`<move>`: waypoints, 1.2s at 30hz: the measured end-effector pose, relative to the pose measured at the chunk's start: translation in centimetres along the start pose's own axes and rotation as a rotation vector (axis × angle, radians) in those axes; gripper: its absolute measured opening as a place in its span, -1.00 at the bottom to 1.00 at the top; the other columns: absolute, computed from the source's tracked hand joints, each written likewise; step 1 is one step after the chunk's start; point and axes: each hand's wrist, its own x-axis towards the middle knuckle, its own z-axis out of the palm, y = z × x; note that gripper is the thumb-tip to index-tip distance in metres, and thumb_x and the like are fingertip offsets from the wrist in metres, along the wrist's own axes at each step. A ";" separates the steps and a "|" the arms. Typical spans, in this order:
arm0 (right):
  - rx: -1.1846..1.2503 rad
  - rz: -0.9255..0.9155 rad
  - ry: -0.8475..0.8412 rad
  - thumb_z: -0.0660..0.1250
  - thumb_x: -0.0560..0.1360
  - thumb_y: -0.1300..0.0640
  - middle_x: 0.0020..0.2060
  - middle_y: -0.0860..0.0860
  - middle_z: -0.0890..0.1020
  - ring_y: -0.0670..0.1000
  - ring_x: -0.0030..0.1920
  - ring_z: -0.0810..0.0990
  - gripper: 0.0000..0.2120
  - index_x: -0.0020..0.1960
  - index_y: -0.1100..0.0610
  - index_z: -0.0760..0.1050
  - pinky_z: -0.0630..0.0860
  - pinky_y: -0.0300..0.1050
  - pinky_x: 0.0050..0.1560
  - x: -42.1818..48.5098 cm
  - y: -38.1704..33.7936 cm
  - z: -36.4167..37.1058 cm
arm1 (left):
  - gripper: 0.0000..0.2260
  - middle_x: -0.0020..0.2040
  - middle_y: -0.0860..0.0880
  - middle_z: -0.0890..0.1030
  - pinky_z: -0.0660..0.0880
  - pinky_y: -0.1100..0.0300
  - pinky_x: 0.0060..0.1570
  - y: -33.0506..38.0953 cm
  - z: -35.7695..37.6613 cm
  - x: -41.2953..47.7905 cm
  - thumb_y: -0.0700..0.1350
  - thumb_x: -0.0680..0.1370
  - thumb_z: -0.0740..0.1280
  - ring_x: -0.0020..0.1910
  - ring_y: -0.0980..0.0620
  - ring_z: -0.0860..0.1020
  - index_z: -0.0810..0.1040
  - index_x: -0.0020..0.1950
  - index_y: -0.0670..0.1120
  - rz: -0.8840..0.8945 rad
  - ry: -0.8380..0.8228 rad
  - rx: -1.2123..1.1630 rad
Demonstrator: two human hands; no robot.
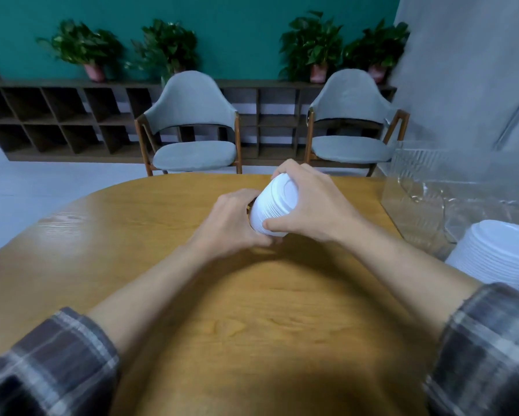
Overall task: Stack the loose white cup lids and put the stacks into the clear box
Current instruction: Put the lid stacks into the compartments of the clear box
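A stack of white cup lids (274, 205) is held tilted just above the middle of the wooden table (150, 235). My left hand (234, 223) grips its lower left side, fingers curled under it. My right hand (309, 199) wraps over the top and right side, thumb pressed on the front of the stack. The clear box (426, 187) stands at the table's right edge, open on top. Another tall stack of white lids (498, 250) stands at the right, in front of the box; whether it is inside the box I cannot tell.
Two grey chairs (195, 124) (354, 121) stand beyond the table's far edge, with a dark shelf (57, 121) and potted plants behind. A grey wall (462, 70) rises at the right.
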 end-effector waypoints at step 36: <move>0.026 0.612 -0.175 0.67 0.28 -0.06 0.37 -0.03 0.41 0.07 0.28 0.47 -0.18 0.41 -0.04 0.33 0.35 -0.12 0.08 7.7 19.3 -26.8 | -0.26 0.43 -0.10 0.51 0.43 0.01 0.33 18.1 10.9 32.1 0.09 0.39 0.59 0.40 -0.12 0.49 0.44 0.51 -0.07 0.053 -0.802 0.048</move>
